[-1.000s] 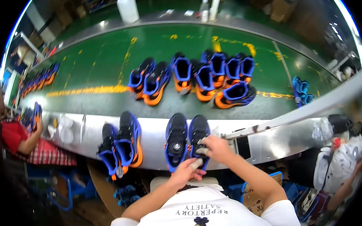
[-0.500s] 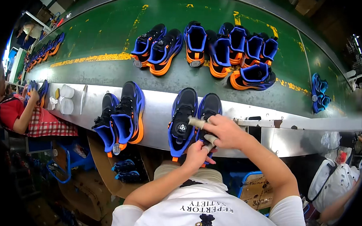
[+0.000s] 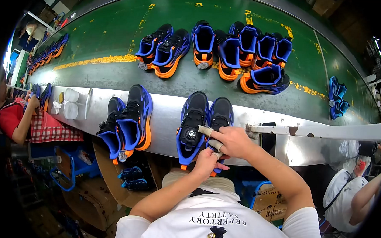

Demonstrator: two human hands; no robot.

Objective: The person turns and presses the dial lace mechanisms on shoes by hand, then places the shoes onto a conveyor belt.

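Note:
Two black sneakers with blue edges stand side by side at the metal bench edge, toes pointing away from me. My left hand (image 3: 206,163) closes on the heel end of the right-hand sneaker (image 3: 221,112). Over its ankle opening, my right hand (image 3: 232,142) is bent with wrapped fingertips, gripping near the tongue. What lies between the fingers is partly hidden. The left-hand sneaker (image 3: 194,115), with a round dial on its tongue, is right beside my hands and untouched.
Another sneaker pair (image 3: 133,116) stands on the metal ledge (image 3: 164,137) to the left. Several more sneakers (image 3: 229,57) sit on the green belt (image 3: 104,38). A white metal bar (image 3: 317,130) juts in at right. A co-worker in red (image 3: 14,120) is at left.
My right hand has come down slightly, closer to my left hand at the sneaker's opening. The sneakers on the belt have shifted a little to the left.

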